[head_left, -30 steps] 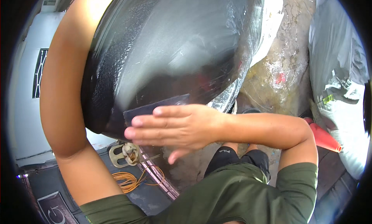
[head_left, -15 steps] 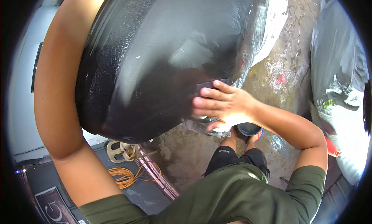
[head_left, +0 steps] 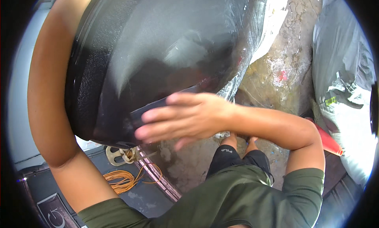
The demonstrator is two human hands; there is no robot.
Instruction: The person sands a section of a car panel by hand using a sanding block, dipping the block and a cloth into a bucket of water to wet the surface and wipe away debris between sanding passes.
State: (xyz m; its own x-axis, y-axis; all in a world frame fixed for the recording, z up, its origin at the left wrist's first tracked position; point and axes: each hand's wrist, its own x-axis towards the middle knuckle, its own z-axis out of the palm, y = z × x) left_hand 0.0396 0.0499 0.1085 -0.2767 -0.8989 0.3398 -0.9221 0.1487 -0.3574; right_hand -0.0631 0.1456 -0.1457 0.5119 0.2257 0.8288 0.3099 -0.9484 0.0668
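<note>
grey plastic sack (head_left: 341, 66) at far right, dark mat with pale emblem (head_left: 55, 214) lower left

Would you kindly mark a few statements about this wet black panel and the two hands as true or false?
1. The right hand presses a dark flat sheet against the glossy black panel. True.
2. The left arm reaches round the far left side of the panel, its hand out of sight. True.
3. A coil of orange cord lies on top of the panel. False: it lies on the ground below the panel's lower edge.
4. The right hand is clenched in a fist. False: its fingers are stretched out flat.
5. The person wears a red shirt. False: the shirt is dark green.
</note>
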